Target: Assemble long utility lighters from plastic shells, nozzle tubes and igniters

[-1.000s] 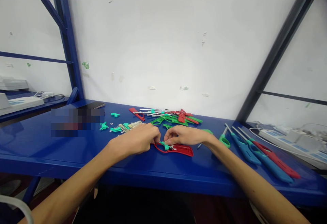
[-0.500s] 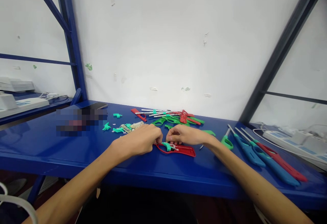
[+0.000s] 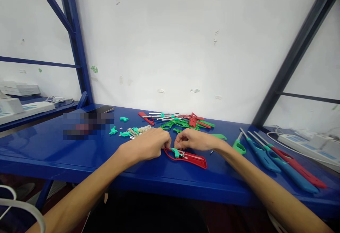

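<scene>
A red lighter casing half (image 3: 195, 160) lies on the blue table in front of me, its hollow side up. A teal trigger (image 3: 175, 152) and some small metal parts sit inside it. My left hand (image 3: 152, 144) is closed on the casing's left end, by the finger loop. My right hand (image 3: 193, 140) is pinched just above and behind the trigger; what its fingertips hold, if anything, is hidden. Loose teal triggers (image 3: 124, 119) and small beige and metal parts (image 3: 144, 129) are spread beyond my left hand. Behind both hands is a heap of green casing halves (image 3: 183, 123), red casing pieces (image 3: 192, 120) and metal tubes (image 3: 164, 114).
To the right lie several long-necked lighters, among them a green one (image 3: 239, 148), a blue one (image 3: 265, 159) and a red one (image 3: 297, 167). A dark phone (image 3: 107, 109) is at the back left. Power strips (image 3: 297, 144) stand beyond the frame posts.
The casing's right end has swung slightly towards the table's front edge. Both hands keep nearly the same pose. The whole view has shifted a little.
</scene>
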The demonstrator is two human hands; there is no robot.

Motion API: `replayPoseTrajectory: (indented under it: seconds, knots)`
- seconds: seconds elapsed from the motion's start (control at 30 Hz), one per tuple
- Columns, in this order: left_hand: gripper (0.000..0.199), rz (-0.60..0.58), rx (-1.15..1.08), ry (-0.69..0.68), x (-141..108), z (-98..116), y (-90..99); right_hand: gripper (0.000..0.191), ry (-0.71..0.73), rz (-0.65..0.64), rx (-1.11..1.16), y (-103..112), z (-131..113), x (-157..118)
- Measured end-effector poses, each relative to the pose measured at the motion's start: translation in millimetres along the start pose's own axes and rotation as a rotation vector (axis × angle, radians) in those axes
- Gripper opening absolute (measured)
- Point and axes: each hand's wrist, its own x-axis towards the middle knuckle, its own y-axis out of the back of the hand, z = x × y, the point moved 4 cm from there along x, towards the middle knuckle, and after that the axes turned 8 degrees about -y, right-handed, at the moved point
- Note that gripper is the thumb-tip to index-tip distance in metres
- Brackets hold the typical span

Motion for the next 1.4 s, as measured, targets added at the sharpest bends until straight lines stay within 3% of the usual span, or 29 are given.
replayPoseTrajectory:
  seconds: [0.27,0.53,0.77,1.03,1.4]
  knots:
    - [0.021,0.006,0.009,-0.003,0,0,-0.9,0.025,-0.004,-0.027,0.044,1,-2,-4]
    - [0.021,0.026,0.008,-0.006,-1,1,-0.6,0.041,-0.057,0.024,0.091,6,-1,-7]
    - [0.021,0.015,0.013,0.005,-1,3,0.3,0.043,-0.115,0.003,0.118,5,-2,-9]
    - [0.02,0.003,0.018,0.015,-1,6,3.1,0.029,-0.135,-0.019,0.1,2,-7,-10]
    - [0.018,-0.008,0.042,0.01,1,6,0.4,0.029,-0.139,-0.038,0.053,2,-8,-11]
